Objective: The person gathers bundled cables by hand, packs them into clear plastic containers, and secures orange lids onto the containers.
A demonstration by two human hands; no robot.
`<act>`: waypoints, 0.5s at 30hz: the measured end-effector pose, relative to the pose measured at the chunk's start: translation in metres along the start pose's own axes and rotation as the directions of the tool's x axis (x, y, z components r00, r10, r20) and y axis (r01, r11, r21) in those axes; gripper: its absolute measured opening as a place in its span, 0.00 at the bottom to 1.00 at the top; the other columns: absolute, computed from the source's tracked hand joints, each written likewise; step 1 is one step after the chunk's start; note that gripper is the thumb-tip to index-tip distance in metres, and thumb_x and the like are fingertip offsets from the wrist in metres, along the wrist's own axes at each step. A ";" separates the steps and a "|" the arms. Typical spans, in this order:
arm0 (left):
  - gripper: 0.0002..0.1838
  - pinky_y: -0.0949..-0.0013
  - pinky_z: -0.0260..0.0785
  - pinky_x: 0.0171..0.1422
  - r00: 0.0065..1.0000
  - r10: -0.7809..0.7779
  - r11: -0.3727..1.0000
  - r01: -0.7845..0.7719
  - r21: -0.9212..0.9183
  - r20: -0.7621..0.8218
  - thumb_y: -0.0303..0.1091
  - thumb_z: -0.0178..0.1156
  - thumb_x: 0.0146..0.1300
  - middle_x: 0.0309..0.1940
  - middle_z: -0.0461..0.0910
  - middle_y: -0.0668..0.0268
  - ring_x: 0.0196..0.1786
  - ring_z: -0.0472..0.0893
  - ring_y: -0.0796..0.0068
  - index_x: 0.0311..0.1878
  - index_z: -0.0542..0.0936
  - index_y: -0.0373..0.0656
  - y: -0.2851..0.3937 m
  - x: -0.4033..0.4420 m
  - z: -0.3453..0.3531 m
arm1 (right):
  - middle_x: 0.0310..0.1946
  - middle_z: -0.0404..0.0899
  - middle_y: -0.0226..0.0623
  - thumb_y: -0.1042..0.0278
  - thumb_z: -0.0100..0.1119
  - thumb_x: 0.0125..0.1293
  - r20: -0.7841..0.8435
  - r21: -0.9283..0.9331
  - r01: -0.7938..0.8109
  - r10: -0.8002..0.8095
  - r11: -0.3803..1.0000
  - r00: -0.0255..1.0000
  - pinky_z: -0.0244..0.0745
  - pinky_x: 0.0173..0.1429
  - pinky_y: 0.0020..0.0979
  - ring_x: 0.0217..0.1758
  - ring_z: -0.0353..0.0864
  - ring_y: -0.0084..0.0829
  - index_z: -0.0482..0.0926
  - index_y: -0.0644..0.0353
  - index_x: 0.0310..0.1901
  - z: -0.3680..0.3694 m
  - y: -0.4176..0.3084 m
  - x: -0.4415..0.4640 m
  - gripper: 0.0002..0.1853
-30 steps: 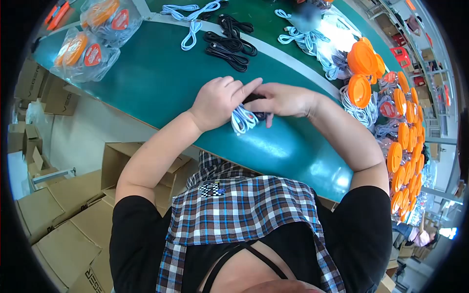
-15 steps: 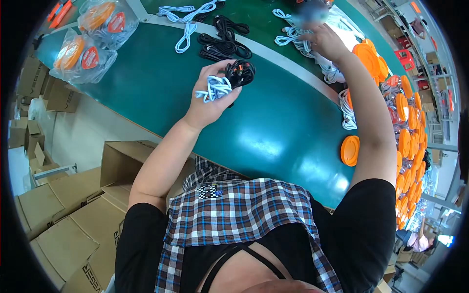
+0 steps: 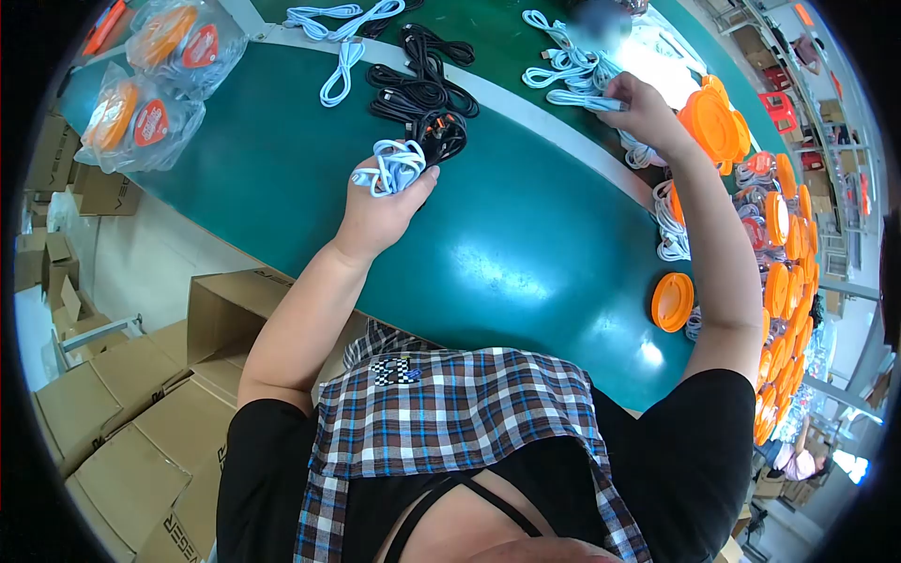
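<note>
Bundles of white cable [image 3: 394,167] and black cable [image 3: 441,138] are gripped in my left hand [image 3: 374,214], over the green table near its middle. My right hand [image 3: 648,114] reaches to the upper right, its fingers pinched on the end of a coiled white cable [image 3: 584,99]. That cable lies beside a pile of other white cables [image 3: 565,58]. Just beyond my left hand lie several black cables [image 3: 422,84] across the pale strip, with white cables [image 3: 345,23] to their left.
Bagged jars with orange lids [image 3: 111,114] sit at the table's left end. Many orange-lidded jars [image 3: 777,281] line the right side, and a single orange lid [image 3: 672,302] lies nearer. Open cardboard boxes [image 3: 225,319] stand below left. A person [image 3: 798,464] is far off at the right.
My hands have parted: the left moved left with the cables, while the right went from the table's middle to the white cable pile and took hold of one bundle.
</note>
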State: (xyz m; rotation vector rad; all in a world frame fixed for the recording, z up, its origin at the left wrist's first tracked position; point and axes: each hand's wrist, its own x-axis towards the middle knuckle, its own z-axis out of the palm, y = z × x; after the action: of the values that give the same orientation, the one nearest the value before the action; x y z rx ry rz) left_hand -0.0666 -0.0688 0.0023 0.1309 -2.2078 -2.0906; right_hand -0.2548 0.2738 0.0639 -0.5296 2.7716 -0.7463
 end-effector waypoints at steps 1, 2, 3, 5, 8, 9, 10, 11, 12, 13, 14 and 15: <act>0.06 0.76 0.70 0.36 1.000 -0.001 1.000 0.001 -0.002 -0.002 0.25 0.68 0.63 0.29 0.83 0.69 0.30 0.79 0.79 0.42 0.81 0.39 0.000 -0.001 0.000 | 0.38 0.84 0.40 0.71 0.70 0.61 0.002 -0.002 0.001 -0.001 1.000 1.000 0.77 0.51 0.28 0.43 0.85 0.31 0.78 0.59 0.49 0.004 -0.009 -0.003 0.16; 0.07 0.76 0.70 0.36 1.000 -0.004 1.000 0.004 -0.011 -0.003 0.25 0.68 0.63 0.29 0.83 0.69 0.30 0.79 0.79 0.42 0.81 0.39 0.001 -0.002 0.001 | 0.39 0.84 0.41 0.70 0.69 0.61 0.006 -0.195 0.023 -0.022 0.980 1.000 0.78 0.52 0.29 0.43 0.85 0.33 0.78 0.59 0.49 0.008 -0.021 -0.005 0.15; 0.07 0.76 0.70 0.36 1.000 -0.007 1.000 0.006 -0.019 -0.004 0.25 0.68 0.63 0.29 0.83 0.69 0.30 0.79 0.80 0.43 0.81 0.39 0.002 -0.002 0.001 | 0.39 0.84 0.43 0.70 0.69 0.61 0.013 -0.380 0.044 -0.043 0.924 0.999 0.78 0.52 0.30 0.43 0.86 0.34 0.79 0.59 0.49 0.013 -0.036 -0.006 0.15; 0.08 0.76 0.70 0.36 1.000 -0.012 0.999 0.012 -0.032 -0.006 0.25 0.68 0.63 0.30 0.83 0.69 0.30 0.79 0.80 0.43 0.81 0.39 0.004 -0.003 0.001 | 0.41 0.85 0.45 0.70 0.68 0.62 0.036 -0.698 0.083 -0.080 0.711 0.996 0.79 0.53 0.32 0.44 0.87 0.37 0.79 0.59 0.49 0.023 -0.059 -0.005 0.14; 0.08 0.76 0.70 0.36 1.000 0.012 1.000 -0.012 -0.007 -0.007 0.26 0.68 0.63 0.31 0.84 0.69 0.30 0.79 0.80 0.44 0.80 0.39 0.005 -0.004 0.001 | 0.43 0.85 0.45 0.70 0.67 0.63 -0.011 -0.813 0.067 -0.130 0.578 0.991 0.79 0.55 0.35 0.44 0.87 0.40 0.79 0.59 0.52 0.039 -0.075 0.009 0.16; 0.09 0.75 0.70 0.36 1.000 0.026 1.000 -0.026 0.004 -0.007 0.26 0.68 0.63 0.31 0.84 0.68 0.30 0.79 0.80 0.44 0.80 0.39 0.006 -0.004 0.002 | 0.44 0.85 0.46 0.70 0.66 0.64 -0.033 -0.863 0.052 -0.158 0.503 0.987 0.79 0.57 0.36 0.44 0.87 0.42 0.79 0.59 0.53 0.043 -0.077 0.014 0.16; 0.09 0.75 0.70 0.36 0.999 0.039 0.999 -0.039 0.014 -0.007 0.26 0.68 0.63 0.31 0.84 0.68 0.30 0.79 0.80 0.45 0.80 0.39 0.005 -0.004 0.001 | 0.45 0.85 0.46 0.70 0.66 0.64 -0.051 -0.905 0.035 -0.189 0.424 0.981 0.79 0.58 0.37 0.45 0.87 0.43 0.78 0.59 0.54 0.045 -0.078 0.019 0.17; 0.09 0.75 0.70 0.36 0.999 0.039 0.999 -0.039 0.012 -0.013 0.26 0.68 0.63 0.31 0.84 0.68 0.30 0.79 0.80 0.45 0.80 0.39 0.004 -0.004 0.001 | 0.45 0.85 0.46 0.70 0.66 0.64 -0.047 -0.906 0.039 -0.193 0.421 0.980 0.79 0.58 0.37 0.45 0.87 0.43 0.78 0.59 0.54 0.047 -0.076 0.026 0.17; 0.10 0.75 0.70 0.37 0.999 0.040 0.999 -0.040 0.022 -0.002 0.26 0.68 0.62 0.32 0.84 0.68 0.31 0.79 0.79 0.45 0.80 0.39 0.001 -0.004 0.001 | 0.45 0.85 0.46 0.70 0.64 0.65 0.000 -0.919 0.079 -0.198 0.386 0.980 0.78 0.59 0.38 0.45 0.86 0.44 0.78 0.59 0.55 0.050 -0.072 0.035 0.17; 0.10 0.75 0.71 0.37 0.999 0.042 0.999 -0.042 0.033 0.009 0.26 0.68 0.62 0.32 0.84 0.68 0.31 0.79 0.79 0.46 0.80 0.39 -0.003 -0.003 0.000 | 0.45 0.85 0.45 0.69 0.63 0.67 0.047 -0.929 0.117 -0.202 0.351 0.978 0.77 0.60 0.39 0.44 0.86 0.44 0.78 0.58 0.56 0.052 -0.068 0.044 0.17; 0.11 0.75 0.71 0.37 0.999 0.046 0.998 -0.047 0.045 0.020 0.26 0.68 0.62 0.33 0.84 0.68 0.31 0.79 0.79 0.46 0.80 0.39 -0.005 -0.002 -0.001 | 0.46 0.85 0.45 0.69 0.62 0.68 0.091 -0.936 0.154 -0.205 0.316 0.974 0.77 0.60 0.39 0.44 0.86 0.44 0.78 0.58 0.57 0.053 -0.065 0.053 0.17; 0.11 0.75 0.71 0.37 0.998 0.048 0.997 -0.050 0.058 0.029 0.26 0.69 0.62 0.33 0.84 0.68 0.31 0.79 0.79 0.46 0.80 0.39 -0.006 -0.001 -0.002 | 0.46 0.85 0.45 0.69 0.61 0.69 0.137 -0.940 0.193 -0.207 0.280 0.969 0.76 0.61 0.40 0.44 0.86 0.44 0.78 0.58 0.58 0.053 -0.066 0.058 0.17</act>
State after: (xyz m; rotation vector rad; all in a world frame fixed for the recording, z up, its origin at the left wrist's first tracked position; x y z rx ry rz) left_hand -0.0652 -0.0712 -0.0041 0.0514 -2.2652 -2.0155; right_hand -0.2731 0.1745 0.0469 -1.0605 2.8717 1.0915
